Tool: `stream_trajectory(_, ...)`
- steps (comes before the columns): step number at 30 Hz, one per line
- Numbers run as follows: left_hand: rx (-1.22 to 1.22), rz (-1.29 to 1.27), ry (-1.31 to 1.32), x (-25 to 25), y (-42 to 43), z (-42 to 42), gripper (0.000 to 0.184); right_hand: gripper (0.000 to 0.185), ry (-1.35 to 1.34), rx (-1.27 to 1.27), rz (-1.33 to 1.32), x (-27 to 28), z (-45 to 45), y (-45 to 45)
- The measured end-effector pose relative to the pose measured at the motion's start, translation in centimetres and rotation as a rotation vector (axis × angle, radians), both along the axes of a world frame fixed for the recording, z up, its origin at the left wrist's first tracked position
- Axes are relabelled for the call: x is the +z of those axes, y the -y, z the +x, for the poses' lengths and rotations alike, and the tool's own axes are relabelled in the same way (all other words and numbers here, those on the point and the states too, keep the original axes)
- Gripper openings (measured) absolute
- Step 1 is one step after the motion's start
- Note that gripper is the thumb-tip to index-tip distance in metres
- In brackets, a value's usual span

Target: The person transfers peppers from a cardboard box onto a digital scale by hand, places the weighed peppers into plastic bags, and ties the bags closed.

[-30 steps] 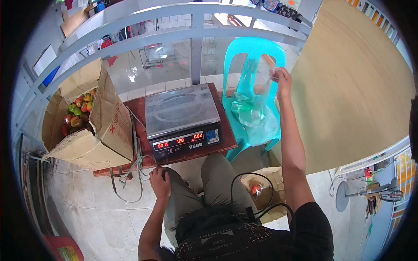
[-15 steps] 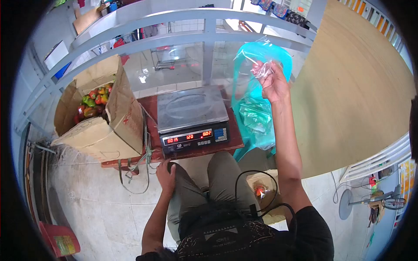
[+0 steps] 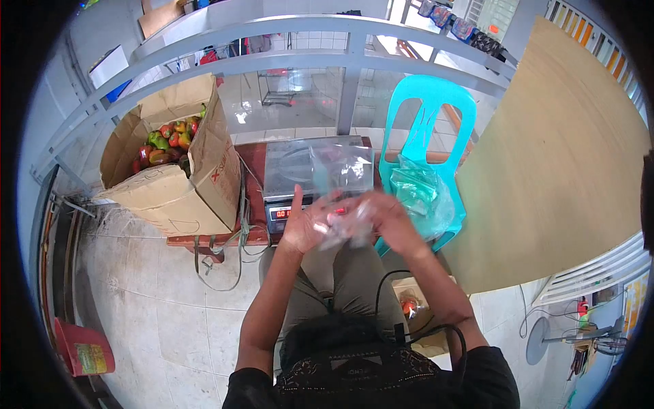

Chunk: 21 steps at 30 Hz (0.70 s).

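Note:
A clear plastic bag (image 3: 354, 168) stretches between my hands, over the front of a digital scale (image 3: 286, 178). My right hand (image 3: 394, 221), blurred by motion, is closed on its crumpled part. My left hand (image 3: 304, 228) meets the bag from the other side, thumb raised and apart from the fingers, which partly disappear behind the plastic. Both hands are just above my lap, covering much of the scale's lit red display. More folded clear bags (image 3: 414, 189) lie on the seat of a turquoise plastic chair (image 3: 460, 174) to the right.
A cardboard box (image 3: 184, 204) of red and green peppers (image 3: 167, 140) stands left of the scale on a red-brown bench (image 3: 252, 158). Straps hang at the bench's front. Behind runs a grey railing (image 3: 272, 66); a curved plywood sheet (image 3: 545, 170) stands at right. A smaller box (image 3: 409, 300) sits beside my legs.
My right hand has come down and left from over the chair with the clear bag. My left hand has risen from my knee to meet it. The view has shifted slightly.

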State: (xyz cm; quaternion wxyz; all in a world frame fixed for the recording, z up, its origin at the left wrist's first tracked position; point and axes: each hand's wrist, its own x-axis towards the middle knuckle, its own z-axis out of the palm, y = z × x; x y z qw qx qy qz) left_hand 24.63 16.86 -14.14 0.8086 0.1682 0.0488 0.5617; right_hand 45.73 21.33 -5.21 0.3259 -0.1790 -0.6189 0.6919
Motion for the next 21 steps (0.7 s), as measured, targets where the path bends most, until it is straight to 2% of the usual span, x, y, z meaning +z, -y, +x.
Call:
stream_trajectory(2,-0.07,0.031,0.077,-0.8,-0.8,-0.7,0.082,0.016,0.126,0.119,0.247,-4.1,-0.6,1.3)
stream_trajectory(3,0.131,-0.07,-0.282,1.5,0.3,0.3,0.065,0.015,0.163,0.158,0.386,-5.6,-0.9,1.9)
stream_trajectory(6,0.331,-0.063,-0.639,0.7,0.5,0.7,0.043,0.013,0.234,0.24,0.545,-7.6,-1.7,3.1)
stream_trajectory(8,0.486,-0.124,-0.711,0.2,0.4,1.1,0.031,0.016,0.193,0.335,0.544,-7.7,-1.8,3.6)
stream_trajectory(10,0.571,-0.126,-0.779,0.3,0.5,1.3,0.024,0.018,0.214,0.482,0.541,-5.3,-1.2,3.6)
stream_trajectory(13,0.591,-0.045,-0.905,1.5,1.2,0.7,0.023,0.021,0.308,0.242,0.534,-0.2,0.8,1.3)
stream_trajectory(15,0.597,0.0,-1.022,2.0,1.7,0.4,0.024,0.026,0.12,-0.082,0.199,1.3,1.6,0.2)
stream_trajectory(18,0.655,0.163,-1.145,0.9,2.0,-0.7,0.03,0.033,0.169,-0.521,0.423,1.7,1.2,-2.4)
stream_trajectory(21,0.577,0.213,-1.219,2.1,2.9,-1.1,0.04,0.034,0.239,-0.309,0.292,-0.6,0.2,-4.2)
